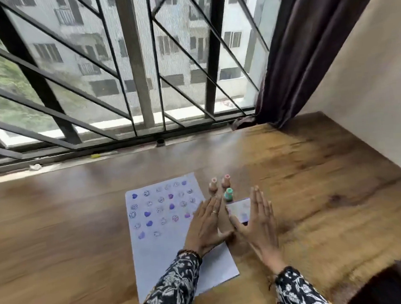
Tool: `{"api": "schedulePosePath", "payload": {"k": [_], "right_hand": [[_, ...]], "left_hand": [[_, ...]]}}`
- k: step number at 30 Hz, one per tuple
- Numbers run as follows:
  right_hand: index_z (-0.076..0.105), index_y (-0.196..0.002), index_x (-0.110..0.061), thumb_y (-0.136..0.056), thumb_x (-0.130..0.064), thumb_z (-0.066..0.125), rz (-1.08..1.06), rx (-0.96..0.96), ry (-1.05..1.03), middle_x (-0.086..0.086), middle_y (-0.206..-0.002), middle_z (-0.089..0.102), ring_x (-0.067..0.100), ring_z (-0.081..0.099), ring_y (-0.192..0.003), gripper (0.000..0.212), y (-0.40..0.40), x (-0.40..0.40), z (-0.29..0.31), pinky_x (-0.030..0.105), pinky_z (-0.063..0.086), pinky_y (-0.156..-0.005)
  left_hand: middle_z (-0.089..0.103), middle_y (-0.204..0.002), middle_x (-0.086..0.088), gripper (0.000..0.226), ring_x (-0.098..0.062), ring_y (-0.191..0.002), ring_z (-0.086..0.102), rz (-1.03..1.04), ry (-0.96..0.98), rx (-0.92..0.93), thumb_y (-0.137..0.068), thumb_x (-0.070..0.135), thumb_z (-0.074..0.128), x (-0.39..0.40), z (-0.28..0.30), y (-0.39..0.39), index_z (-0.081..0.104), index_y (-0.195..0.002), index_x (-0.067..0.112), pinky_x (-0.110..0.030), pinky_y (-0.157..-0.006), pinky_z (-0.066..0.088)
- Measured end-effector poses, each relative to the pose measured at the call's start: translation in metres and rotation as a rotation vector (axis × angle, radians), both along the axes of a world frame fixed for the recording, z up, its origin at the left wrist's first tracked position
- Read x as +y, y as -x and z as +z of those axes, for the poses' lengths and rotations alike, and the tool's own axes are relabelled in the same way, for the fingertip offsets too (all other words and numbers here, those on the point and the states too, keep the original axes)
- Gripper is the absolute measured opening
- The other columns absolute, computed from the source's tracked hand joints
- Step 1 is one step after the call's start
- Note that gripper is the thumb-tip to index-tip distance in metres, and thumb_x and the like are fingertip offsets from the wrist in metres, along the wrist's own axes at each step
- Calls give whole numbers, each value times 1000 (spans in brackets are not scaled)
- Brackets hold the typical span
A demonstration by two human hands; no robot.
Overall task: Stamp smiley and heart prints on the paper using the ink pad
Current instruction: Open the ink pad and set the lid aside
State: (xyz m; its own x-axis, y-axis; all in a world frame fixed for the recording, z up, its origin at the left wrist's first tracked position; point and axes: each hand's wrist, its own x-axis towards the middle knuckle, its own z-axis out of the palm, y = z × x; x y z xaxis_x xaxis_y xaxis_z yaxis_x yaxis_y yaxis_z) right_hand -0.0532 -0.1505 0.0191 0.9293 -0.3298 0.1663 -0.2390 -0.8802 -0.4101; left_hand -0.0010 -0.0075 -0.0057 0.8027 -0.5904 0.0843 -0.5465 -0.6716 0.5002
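Both hands flat and open above the table (318,178), palms down, fingers straight. Left hand (207,226) over the right edge of the paper (160,257); right hand (256,222) just beside it, covering the near-right corner of the ink pad (239,210). Thumbs nearly meet. Neither grip has hold of anything: no stamp in hand.

Paper: approx five rows of prints across the upper half, smileys mixed w/ purple-blue hearts, plus a short sixth row w/ a heart and a smiley at left. Some prints faint; blur makes an exact count unreliable. Lower half of the sheet blank.

Three stamps standing upright just past the pad, btwn it and the paper's top-right corner: two pink (213,184) (225,180), one green (228,194), green nearest the pad. All set down, apart from my hands.

Read: stamping looks mostly done or paused, stamps parked, hands empty. If more is wanted, blank lower sheet is what's left; sixth row unfinished.
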Motion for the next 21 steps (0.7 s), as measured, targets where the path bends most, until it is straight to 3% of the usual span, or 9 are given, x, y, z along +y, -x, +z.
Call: {"api": "schedulePosePath", "payload": {"k": [3,8,15,21], "right_hand": [[14,-145,-4,-77,-53,62,-34,60,-14,16,-154,19,31,21,-142,96,4,-1,-10,40,16,-115],[19,-143,-1,-74,-47,69,-60,61,-52,18,-152,25,33,29,-138,97,3,1,-16,38,24,-112],[34,-136,7,-65,-33,81,-101,-26,-138,26,-140,43,43,46,-123,94,3,8,-26,47,41,-100],[39,-136,-2,-72,-33,75,-51,-1,-175,20,-145,40,38,42,-126,80,6,10,-18,45,37,-103]], "left_hand": [[15,-155,-5,93,-18,-141,12,27,98,29,-73,36,62,-10,-2,2,6,-145,17,-31,-114,0],[24,-153,-2,87,-15,-139,16,54,154,50,-74,30,63,-16,-8,2,11,-144,19,-31,-113,2],[33,-149,0,81,-12,-137,23,76,199,64,-74,18,58,-12,-10,4,16,-143,22,-33,-115,6],[34,-148,0,84,-12,-136,27,92,276,89,-74,20,64,-8,-15,3,10,-138,30,-37,-117,9]]}}
